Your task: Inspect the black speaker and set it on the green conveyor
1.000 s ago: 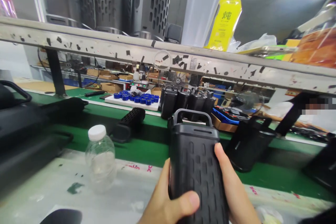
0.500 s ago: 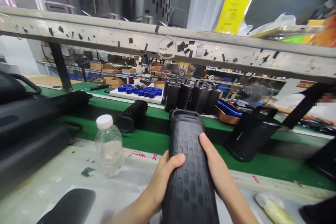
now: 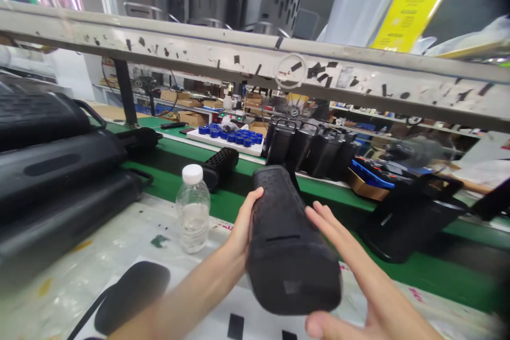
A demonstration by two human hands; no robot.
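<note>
A black oblong case (image 3: 292, 271) with slotted sides is tilted in front of me, its broad end towards me. My left hand (image 3: 241, 228) is closed around the case's left side, thumb on top. At the right, my right hand (image 3: 354, 255) is open, fingers stretched out along the case's side and thumb apart near the bottom edge of the broad end. Whether it presses on the case I cannot tell. Left of the case stands a clear bottle (image 3: 194, 223) with a white cap. Below lie a flat black rounded piece (image 3: 133, 295) and a small black square (image 3: 236, 325).
Several large black cases (image 3: 59, 154) lie stacked at left. A green conveyor belt (image 3: 175, 183) carries a smaller slotted case (image 3: 221, 164) and a black case with a handle (image 3: 402, 223). Beyond are blue round parts (image 3: 235, 138) and upright black cases (image 3: 281, 143). A shelf beam (image 3: 223, 48) crosses above.
The case has been tipped so its broad end faces me. My right hand has loosened from its side, fingers and thumb now spread. The view has swung left.
</note>
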